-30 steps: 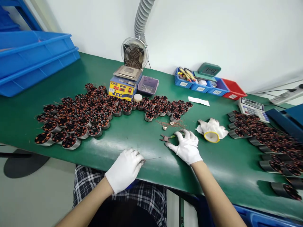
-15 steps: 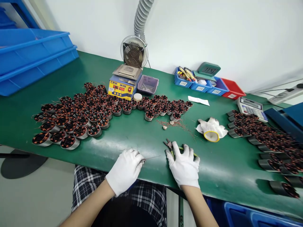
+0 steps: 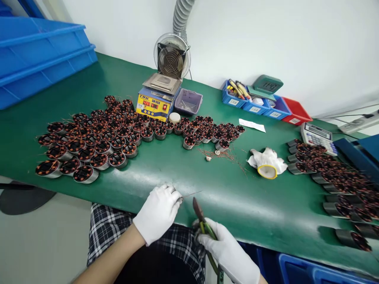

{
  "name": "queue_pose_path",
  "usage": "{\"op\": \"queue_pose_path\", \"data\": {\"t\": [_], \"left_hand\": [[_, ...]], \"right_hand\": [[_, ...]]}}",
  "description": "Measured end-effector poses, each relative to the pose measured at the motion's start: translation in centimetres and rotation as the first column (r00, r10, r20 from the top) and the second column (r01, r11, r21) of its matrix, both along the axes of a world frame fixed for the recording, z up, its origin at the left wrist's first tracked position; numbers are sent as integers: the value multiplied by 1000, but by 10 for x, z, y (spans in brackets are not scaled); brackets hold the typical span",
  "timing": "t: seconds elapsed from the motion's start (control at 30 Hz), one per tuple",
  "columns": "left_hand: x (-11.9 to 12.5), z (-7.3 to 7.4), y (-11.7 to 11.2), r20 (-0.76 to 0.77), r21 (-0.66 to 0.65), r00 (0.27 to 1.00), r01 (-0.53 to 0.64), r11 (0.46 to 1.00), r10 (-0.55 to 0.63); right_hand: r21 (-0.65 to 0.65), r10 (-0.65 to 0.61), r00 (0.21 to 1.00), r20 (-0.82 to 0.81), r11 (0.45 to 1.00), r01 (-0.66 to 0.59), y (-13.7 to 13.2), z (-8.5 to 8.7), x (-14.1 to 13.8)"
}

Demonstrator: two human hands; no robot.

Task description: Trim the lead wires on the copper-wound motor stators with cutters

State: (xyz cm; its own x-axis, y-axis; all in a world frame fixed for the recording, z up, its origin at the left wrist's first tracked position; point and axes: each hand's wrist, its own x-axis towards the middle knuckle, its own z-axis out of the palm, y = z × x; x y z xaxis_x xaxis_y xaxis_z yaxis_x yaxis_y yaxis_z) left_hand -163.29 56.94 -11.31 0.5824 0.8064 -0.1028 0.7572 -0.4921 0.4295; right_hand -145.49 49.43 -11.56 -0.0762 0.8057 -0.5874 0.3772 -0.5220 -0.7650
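My left hand (image 3: pixel 160 215), in a white glove, is closed near the table's front edge. A thin wire (image 3: pixel 192 194) sticks out to the right from its fingertips; the part it comes from is mostly hidden under the fingers. Lower right, my gloved right hand (image 3: pixel 223 246) is wrapped round green-handled wire cutters (image 3: pixel 204 223). Their dark jaws point up and left, just below the wire's free end and apart from it. Beyond the hands lie loose wire clippings (image 3: pixel 227 157) and two small white pieces, one of them a white bit (image 3: pixel 208 159).
Several wound metal-ringed coils (image 3: pixel 85 173) crowd the left, with more coils (image 3: pixel 334 177) at the right. A solder pot (image 3: pixel 154 106) with a fan stands behind, beside a purple tray (image 3: pixel 189 102). A spare glove (image 3: pixel 268 161), calculator (image 3: pixel 318 138), small bins (image 3: pixel 250 108) and blue crates (image 3: pixel 44 59) surround the space.
My right hand has lifted the wire cutters off the table and brought them down and left, turning the jaws toward the wire. My left hand has stayed almost in place.
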Motion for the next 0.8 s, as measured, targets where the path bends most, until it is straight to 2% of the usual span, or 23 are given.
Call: {"op": "queue_pose_path", "data": {"t": [0.07,0.13,0.33,0.47,0.6,0.7,0.8], "left_hand": [[-1,-1,1,4,-8,1000,2,1000,-2],[-1,-2,1,5,-7,1000,8,1000,-8],[-1,-4,1,20,8,1000,8,1000,-8],[-1,-3,1,6,6,1000,11,1000,-11],[0,-2,1,-12,18,1000,23,1000,-23],[-1,-5,1,-8,42,1000,28,999,-27],[-7,-7,4,11,109,1000,-24,994,23]], "right_hand": [[-33,50,997,-53,998,-52,1,5,-5],[-5,85,996,-42,996,-85,5,8,-9],[8,130,991,-33,992,-130,12,6,-17],[34,36,998,-55,999,-34,8,-4,-24],[18,-158,978,-135,987,162,8,-11,-29],[-97,-277,900,-338,961,259,10,-11,-27],[-282,-319,711,-627,943,174,13,-12,-19]]}}
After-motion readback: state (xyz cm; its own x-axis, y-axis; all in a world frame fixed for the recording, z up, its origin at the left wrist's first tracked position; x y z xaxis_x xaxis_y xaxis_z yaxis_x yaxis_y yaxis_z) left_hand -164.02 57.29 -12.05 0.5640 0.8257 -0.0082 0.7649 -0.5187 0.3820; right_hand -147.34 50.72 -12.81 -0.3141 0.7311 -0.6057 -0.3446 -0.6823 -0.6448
